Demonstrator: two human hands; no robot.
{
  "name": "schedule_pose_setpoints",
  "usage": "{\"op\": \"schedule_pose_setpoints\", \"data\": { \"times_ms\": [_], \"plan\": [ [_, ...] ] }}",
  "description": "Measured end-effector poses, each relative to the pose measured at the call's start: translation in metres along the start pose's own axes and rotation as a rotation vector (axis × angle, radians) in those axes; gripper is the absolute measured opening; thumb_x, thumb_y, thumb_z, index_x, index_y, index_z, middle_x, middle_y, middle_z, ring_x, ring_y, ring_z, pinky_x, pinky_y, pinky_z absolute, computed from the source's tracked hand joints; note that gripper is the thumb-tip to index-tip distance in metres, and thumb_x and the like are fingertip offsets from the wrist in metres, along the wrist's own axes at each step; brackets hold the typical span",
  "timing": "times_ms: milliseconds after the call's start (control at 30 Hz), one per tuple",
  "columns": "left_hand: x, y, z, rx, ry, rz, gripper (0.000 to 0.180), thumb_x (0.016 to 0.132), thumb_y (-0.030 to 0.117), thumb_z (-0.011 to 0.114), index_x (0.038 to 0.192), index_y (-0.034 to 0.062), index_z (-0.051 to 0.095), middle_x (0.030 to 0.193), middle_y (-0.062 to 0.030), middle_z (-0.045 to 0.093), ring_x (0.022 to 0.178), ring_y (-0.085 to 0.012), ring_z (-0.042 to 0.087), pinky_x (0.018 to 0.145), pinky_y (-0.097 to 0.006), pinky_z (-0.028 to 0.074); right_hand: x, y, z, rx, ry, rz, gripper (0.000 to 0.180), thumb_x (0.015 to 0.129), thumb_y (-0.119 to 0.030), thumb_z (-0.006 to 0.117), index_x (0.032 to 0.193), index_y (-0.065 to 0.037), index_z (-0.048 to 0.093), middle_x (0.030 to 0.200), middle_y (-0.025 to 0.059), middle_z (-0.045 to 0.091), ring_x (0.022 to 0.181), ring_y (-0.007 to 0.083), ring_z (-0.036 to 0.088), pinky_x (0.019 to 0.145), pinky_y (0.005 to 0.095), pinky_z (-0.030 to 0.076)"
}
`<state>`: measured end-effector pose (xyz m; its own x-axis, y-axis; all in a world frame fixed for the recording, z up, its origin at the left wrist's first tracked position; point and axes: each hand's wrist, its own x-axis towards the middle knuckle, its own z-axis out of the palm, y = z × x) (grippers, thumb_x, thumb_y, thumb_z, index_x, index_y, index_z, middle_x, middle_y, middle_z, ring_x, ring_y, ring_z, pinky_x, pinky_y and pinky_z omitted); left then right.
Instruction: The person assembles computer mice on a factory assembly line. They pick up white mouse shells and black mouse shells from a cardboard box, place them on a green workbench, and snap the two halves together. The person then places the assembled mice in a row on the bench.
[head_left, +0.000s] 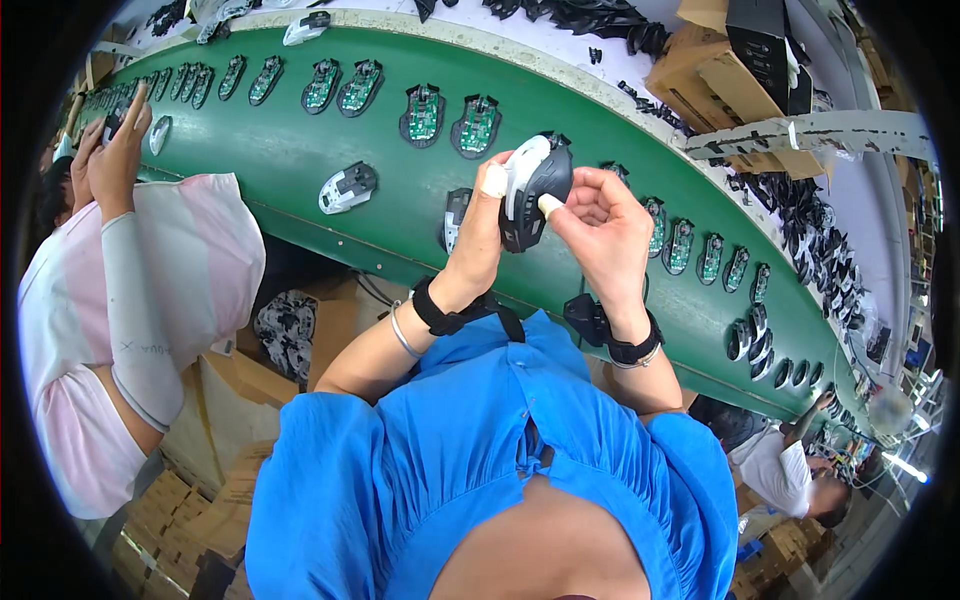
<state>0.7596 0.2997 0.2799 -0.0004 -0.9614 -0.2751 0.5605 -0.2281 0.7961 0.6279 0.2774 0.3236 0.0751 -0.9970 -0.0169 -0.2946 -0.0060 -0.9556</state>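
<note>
Above the green belt, a black computer mouse (545, 195) with a white side panel is held up in front of me. My left hand (482, 222) is closed around its left side, the thumb lying along the white part. Against the right side presses the thumb of my right hand (612, 230), with the other fingers curled in. Pale finger covers sit on both thumbs. Just left of my left hand, a grey-and-white mouse shell (455, 218) lies on the belt, partly hidden by that hand. Farther left is another white-and-grey mouse shell (348, 188).
The green conveyor belt (270, 150) curves across, carrying rows of open mouse bases with green circuit boards (475, 127). A metal bar (810, 135) and cardboard boxes (715, 80) stand at the far right. Co-workers are at the left (130, 290) and lower right (775, 470).
</note>
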Motion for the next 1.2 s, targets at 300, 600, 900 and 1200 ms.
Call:
{"op": "schedule_pose_setpoints", "data": {
  "times_ms": [300, 600, 900, 1200],
  "plan": [
    [0.001, 0.000, -0.011, 0.020, -0.011, 0.042, 0.071, 0.095, 0.060, 0.032, 0.140, 0.0048, 0.029, 0.131, -0.0083, 0.047, 0.118, -0.0162, 0.048, 0.098, -0.031, 0.040, -0.003, -0.006, 0.013, -0.109, 0.014, -0.087, 0.045, 0.070, -0.003, 0.076, 0.109, -0.004, 0.053, 0.075, 0.0058, 0.066, 0.069, 0.0115, 0.066, 0.062, 0.0247, 0.053],
    [-0.004, -0.002, -0.018, 0.131, -0.039, 0.101, 0.070, 0.094, 0.059, 0.036, 0.139, 0.0047, 0.030, 0.127, -0.0074, 0.049, 0.114, -0.0151, 0.049, 0.094, -0.029, 0.042, -0.009, -0.008, 0.013, -0.107, -0.026, -0.092, 0.043, 0.070, -0.001, 0.077, 0.106, -0.004, 0.053, 0.074, 0.0059, 0.067, 0.069, 0.0117, 0.067, 0.061, 0.0235, 0.052],
    [0.001, 0.011, -0.020, 0.016, -0.055, 0.019, 0.073, 0.094, 0.062, 0.031, 0.139, 0.0053, 0.030, 0.126, -0.0073, 0.049, 0.113, -0.0152, 0.051, 0.093, -0.030, 0.043, -0.002, -0.016, 0.018, -0.069, 0.014, -0.004, 0.040, 0.070, -0.003, 0.078, 0.102, -0.004, 0.055, 0.074, 0.0059, 0.067, 0.069, 0.0116, 0.067, 0.061, 0.0228, 0.053],
    [-0.004, 0.008, -0.021, 0.234, -0.059, 0.090, 0.050, 0.092, 0.029, 0.055, 0.131, 0.0029, 0.038, 0.115, -0.0062, 0.051, 0.101, -0.0109, 0.048, 0.085, -0.026, 0.041, -0.013, -0.010, 0.021, -0.158, 0.007, -0.070, 0.026, 0.070, -0.002, 0.073, 0.091, -0.004, 0.058, 0.070, 0.0055, 0.066, 0.066, 0.0129, 0.068, 0.059, 0.0251, 0.053]
  ]
}}
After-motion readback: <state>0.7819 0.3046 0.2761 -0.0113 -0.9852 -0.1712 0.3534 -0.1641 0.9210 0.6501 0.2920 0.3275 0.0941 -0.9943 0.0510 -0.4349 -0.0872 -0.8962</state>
